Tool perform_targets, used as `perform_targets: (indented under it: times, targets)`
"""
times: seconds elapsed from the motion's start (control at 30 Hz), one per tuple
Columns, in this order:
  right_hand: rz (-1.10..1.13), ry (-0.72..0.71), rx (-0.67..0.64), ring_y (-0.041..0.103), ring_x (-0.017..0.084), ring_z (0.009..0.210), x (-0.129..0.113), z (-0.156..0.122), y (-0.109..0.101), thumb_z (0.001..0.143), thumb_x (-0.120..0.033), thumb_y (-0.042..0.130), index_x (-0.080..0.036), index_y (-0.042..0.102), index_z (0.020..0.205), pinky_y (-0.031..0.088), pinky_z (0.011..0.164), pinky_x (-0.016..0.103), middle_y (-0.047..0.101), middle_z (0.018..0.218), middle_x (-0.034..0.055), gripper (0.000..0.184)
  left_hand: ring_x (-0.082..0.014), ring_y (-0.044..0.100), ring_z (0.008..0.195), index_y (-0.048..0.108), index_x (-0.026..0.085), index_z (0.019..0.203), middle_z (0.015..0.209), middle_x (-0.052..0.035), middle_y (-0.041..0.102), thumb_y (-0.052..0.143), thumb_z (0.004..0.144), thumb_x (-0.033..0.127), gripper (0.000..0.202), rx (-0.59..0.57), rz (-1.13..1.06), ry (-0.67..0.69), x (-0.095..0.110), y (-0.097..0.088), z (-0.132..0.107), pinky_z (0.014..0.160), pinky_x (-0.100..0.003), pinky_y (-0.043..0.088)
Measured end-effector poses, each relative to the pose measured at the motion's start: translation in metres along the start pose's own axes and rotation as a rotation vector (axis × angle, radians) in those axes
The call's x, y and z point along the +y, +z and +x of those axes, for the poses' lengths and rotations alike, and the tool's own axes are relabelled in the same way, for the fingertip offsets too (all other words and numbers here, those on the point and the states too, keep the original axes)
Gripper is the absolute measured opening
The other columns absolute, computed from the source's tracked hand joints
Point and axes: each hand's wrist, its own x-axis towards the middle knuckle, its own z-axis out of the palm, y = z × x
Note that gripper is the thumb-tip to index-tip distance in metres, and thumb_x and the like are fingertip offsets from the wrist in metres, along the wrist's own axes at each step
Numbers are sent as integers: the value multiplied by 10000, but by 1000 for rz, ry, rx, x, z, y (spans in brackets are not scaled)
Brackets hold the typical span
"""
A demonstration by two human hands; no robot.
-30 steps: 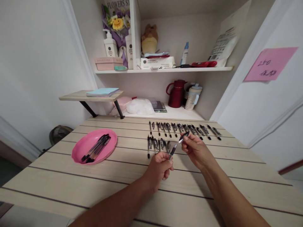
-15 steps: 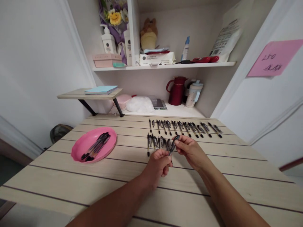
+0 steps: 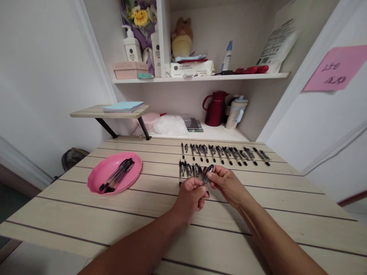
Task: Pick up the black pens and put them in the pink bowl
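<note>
1. From where I stand, both hands meet over the middle of the wooden table (image 3: 137, 214), nearer its far edge than its near one.
2. The left hand (image 3: 189, 198) has thumb and fingers closed around the lower part of a black pen (image 3: 205, 180), which slants up and away.
3. The right hand (image 3: 226, 185) pinches the dark cap (image 3: 210, 168) at that pen's upper end between thumb and fingertips. Cap and pen are in line; how far the cap is on, I can't tell.
4. Just beyond the hands lies a short row of pens and caps (image 3: 180, 170), partly hidden by the left hand.
5. Behind it, a longer row of pens and caps (image 3: 226, 153) follows the far edge toward the far right corner.
6. Toward the left edge sits a pink dish (image 3: 96, 176), a bundle of dark pens (image 3: 119, 173) lying slantwise in it.
7. By the far left corner a small raised stand (image 3: 91, 111) carries pale blue paper (image 3: 123, 106).
</note>
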Motion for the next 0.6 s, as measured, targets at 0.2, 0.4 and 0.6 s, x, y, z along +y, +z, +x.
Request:
perform_targets:
  times: [0.2,0.4,0.6]
  targets:
    - [-4,-60,87,491,83,518,-7,3,-12,656,-463,658,-171,602,868,338,450,210,612,750,27,366,-33,397,366,530,150,905,587,33,547,554,663,270,272,51,98,52,17,-5,5,363,-159,257]
    - [-321,-19,416,446,76,442,12,18,-44,642,-434,628,-167,603,705,329,435,218,594,624,7,276,-69,447,517,623,139,942,632,17,531,584,653,280,324,289,327,316,63,-33,8,509,-191,360]
    - [-852,-107,374,467,135,475,32,24,-50,711,-410,493,-196,556,597,334,490,254,529,473,-13,251,-182,540,812,644,208,1013,860,-47,587,475,763,311,319,665,1283,592,124,-114,-2,720,-276,407]
